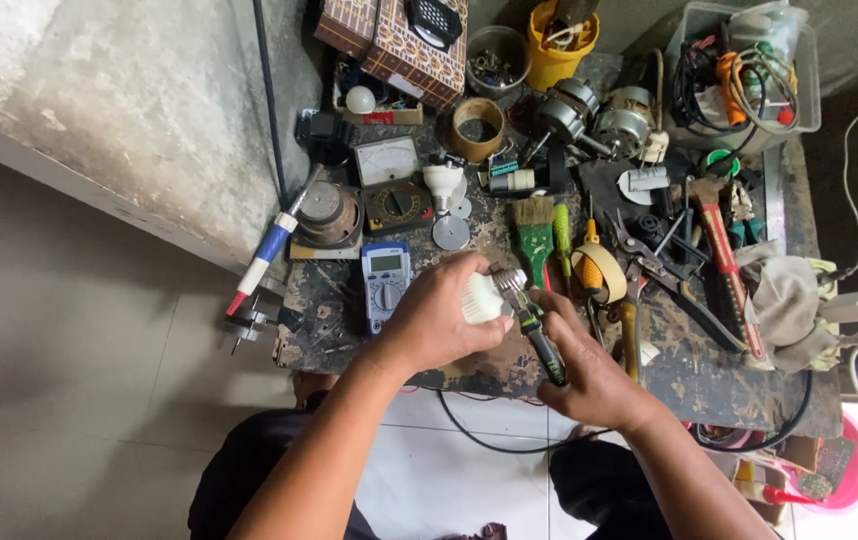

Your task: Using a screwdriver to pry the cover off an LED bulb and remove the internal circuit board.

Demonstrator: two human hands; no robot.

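Left hand [436, 322] clenched around white LED bulb [482, 298] over worktop [709, 375] near edge, right hand [589, 372] grasping black-handled pliers [537, 328] biting its metal screw base [509, 280]; risk: pliers slipping under twist, crushing base, jabbing left fingers, bulb dropping floorward.

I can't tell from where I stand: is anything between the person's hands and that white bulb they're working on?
Nothing visible is. The left hand grips the white bulb directly, and the right hand holds a dark-handled tool whose tip meets the bulb's metal base. The blue multimeter and paintbrush lie beside, not between.
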